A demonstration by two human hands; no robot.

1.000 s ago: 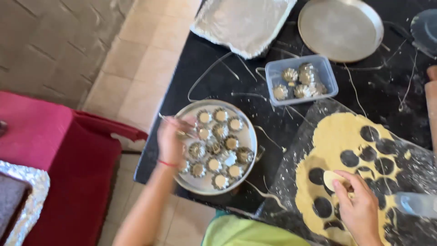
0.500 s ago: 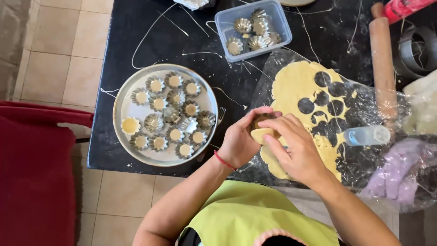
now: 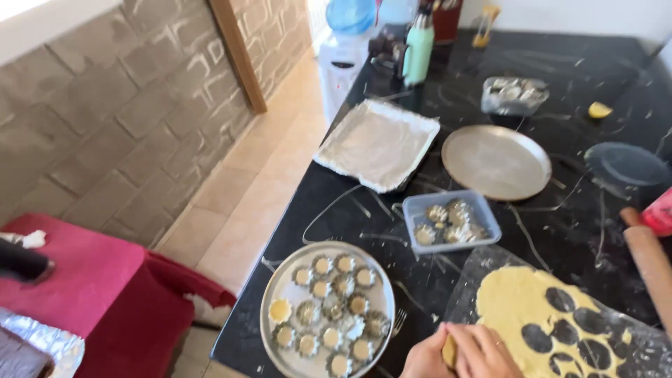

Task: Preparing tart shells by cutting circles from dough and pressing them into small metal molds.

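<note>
My left hand (image 3: 422,358) and my right hand (image 3: 488,352) meet at the bottom edge, both closed around a small pale dough round (image 3: 448,351). Just right of them lies a rolled yellow dough sheet (image 3: 514,302) with several round holes cut out, on clear plastic. To the left of my hands stands a round metal tray (image 3: 274,334) filled with several small fluted tart moulds (image 3: 323,266), some lined with dough. A clear plastic box (image 3: 483,210) behind it holds more empty moulds.
On the black counter (image 3: 574,70) are a foil-lined tray (image 3: 378,143), an empty round pan (image 3: 497,161), a dark lid (image 3: 626,164), a rolling pin (image 3: 647,259), a second box of moulds (image 3: 514,94) and a mint bottle (image 3: 418,45). A red-covered table (image 3: 84,280) stands left.
My left hand left the mould tray and joined the right hand, which lifted a dough round off the sheet. The view has since tilted up, leaving the hands at the bottom edge.
</note>
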